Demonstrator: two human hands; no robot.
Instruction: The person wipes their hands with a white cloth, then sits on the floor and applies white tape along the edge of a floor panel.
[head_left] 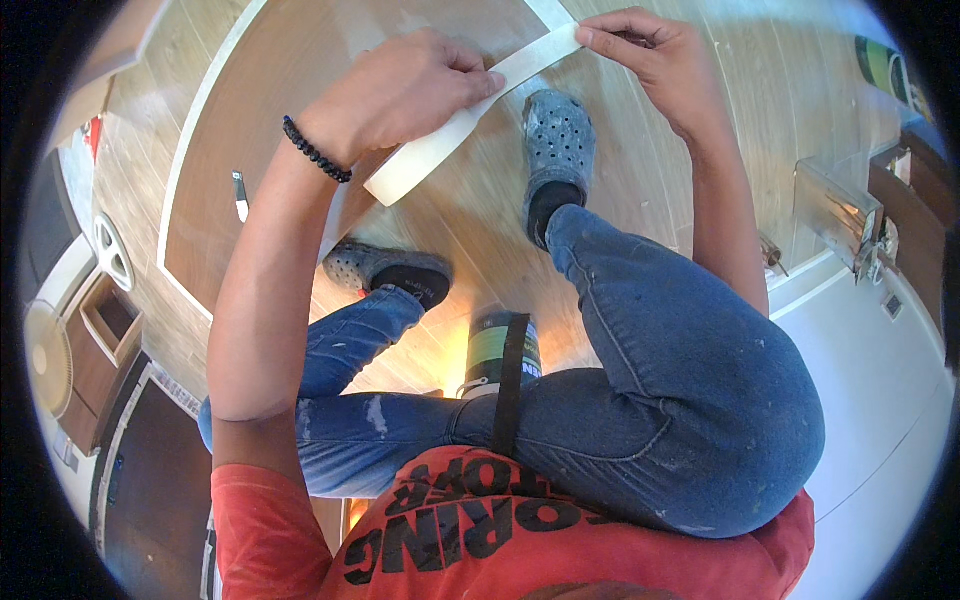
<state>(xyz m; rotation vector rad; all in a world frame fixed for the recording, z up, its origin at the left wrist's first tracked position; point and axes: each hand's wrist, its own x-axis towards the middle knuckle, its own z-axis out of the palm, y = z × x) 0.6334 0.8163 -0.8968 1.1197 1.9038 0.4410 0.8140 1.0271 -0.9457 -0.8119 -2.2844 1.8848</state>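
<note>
A long pale flexible strip (405, 170) runs diagonally between my hands along a curved brown board (250, 120) with white edging. My left hand (420, 85) has its fingers curled and thumb pressed on the strip's middle stretch. My right hand (650, 55) pinches the upper right end between thumb and fingertips. The strip's lower left end is loose. A small bladed tool (240, 195) lies on the board to the left of my left forearm.
My grey clogs (560, 140) are below the strip. A dark green can (490, 350) is beneath my leg. At left are a white spool-like ring (103, 240) and a round fan-like object (50, 355); at right, a metal plate-like piece (830, 215) and dark brown panels (910, 200).
</note>
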